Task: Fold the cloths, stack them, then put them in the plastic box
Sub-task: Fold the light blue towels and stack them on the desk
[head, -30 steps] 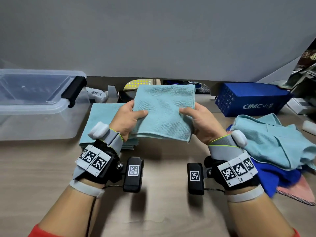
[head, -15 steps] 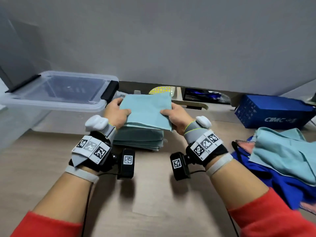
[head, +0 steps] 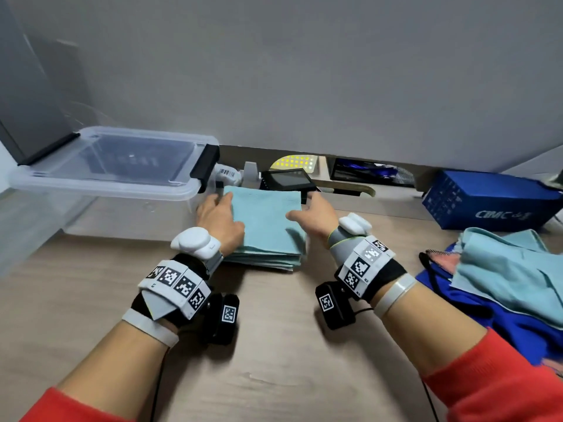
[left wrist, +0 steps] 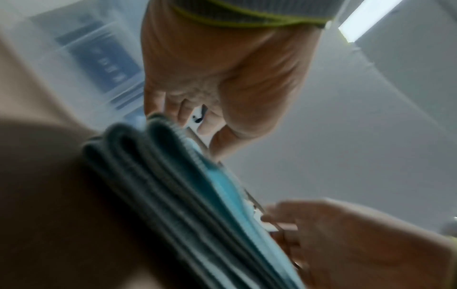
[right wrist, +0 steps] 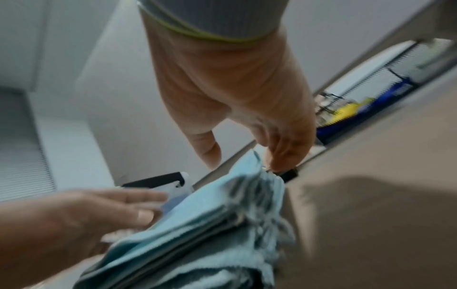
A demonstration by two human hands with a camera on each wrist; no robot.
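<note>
A stack of folded teal cloths lies on the wooden table just right of the clear plastic box. My left hand rests flat along the stack's left edge, fingers straight. My right hand touches the right edge, thumb on the top cloth, fingers reaching to the far corner. The left wrist view shows my left hand loosely over the far corner of the stack. In the blurred right wrist view, my right hand touches the stack with its fingertips. Neither hand grips a cloth.
A heap of unfolded teal, blue and pink cloths lies at the right. A blue carton stands behind it. Small devices sit in the gap behind the stack. The box has black latches and no lid on.
The folded cloth held up in both hands has moved left and down onto the stack. Both hands have let go of it and now lie on its edges.
</note>
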